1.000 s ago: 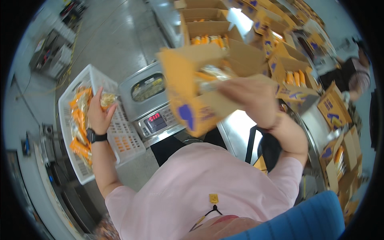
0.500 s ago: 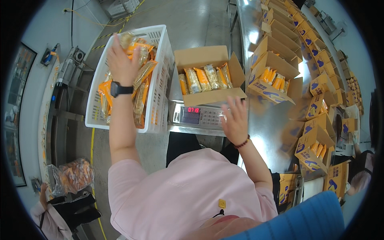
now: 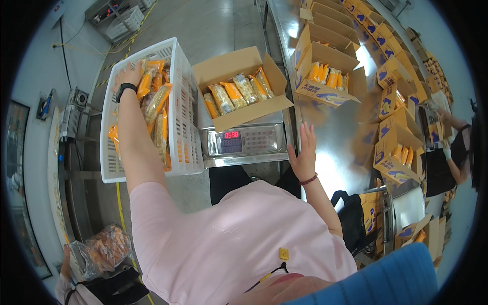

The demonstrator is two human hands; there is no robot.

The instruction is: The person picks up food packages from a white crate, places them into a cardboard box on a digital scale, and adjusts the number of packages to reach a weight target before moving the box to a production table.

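Observation:
My left hand (image 3: 128,76), with a dark watch at the wrist, reaches into the far left part of a white plastic crate (image 3: 175,101). It lies against orange-and-clear packs (image 3: 158,99) of a pale, lumpy food; its fingertips are hidden, so its grip does not show. My right hand (image 3: 305,155) is empty, fingers stretched upward, beside the right end of a digital scale (image 3: 244,140). On the scale sits an open cardboard box (image 3: 254,113) holding a row of similar packs (image 3: 245,89). The scale's red display is lit.
To the right, a steel table (image 3: 330,137) carries a partly filled open box (image 3: 325,94) and rows of other boxes (image 3: 399,129). A co-worker (image 3: 452,147) stands at far right. At lower left are a clear bag of orange packs (image 3: 109,246) and another person's arm (image 3: 66,262).
My left hand has gone down into the crate's far left part. My right hand has drawn away from the box's near flap. The view has shifted, and the scale's reading has changed.

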